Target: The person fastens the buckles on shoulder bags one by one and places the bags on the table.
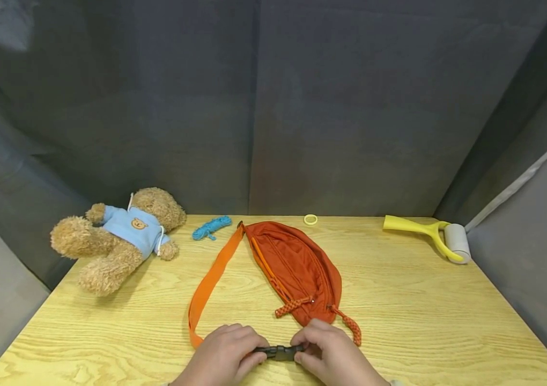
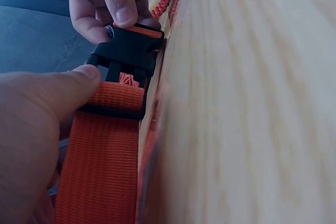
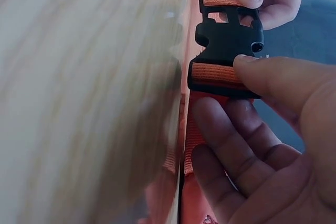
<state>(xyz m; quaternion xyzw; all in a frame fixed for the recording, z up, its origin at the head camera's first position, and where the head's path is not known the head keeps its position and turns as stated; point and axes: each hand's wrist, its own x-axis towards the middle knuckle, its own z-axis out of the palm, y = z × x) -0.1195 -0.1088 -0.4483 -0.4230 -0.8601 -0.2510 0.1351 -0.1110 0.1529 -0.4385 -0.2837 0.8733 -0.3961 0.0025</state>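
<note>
Head view: left hand (image 1: 227,352) faces right hand (image 1: 332,353), both pinching a buckle (image 1: 280,353).

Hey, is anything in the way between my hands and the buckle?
Nothing visible: your left hand and right hand hold the buckle, one at each end; the bear and roller lie well aside.

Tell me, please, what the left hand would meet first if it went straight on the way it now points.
Past the black buckle it pinches, the left hand would probably first meet the right hand, which holds the buckle's other end; exact depth is hard to judge.
</note>
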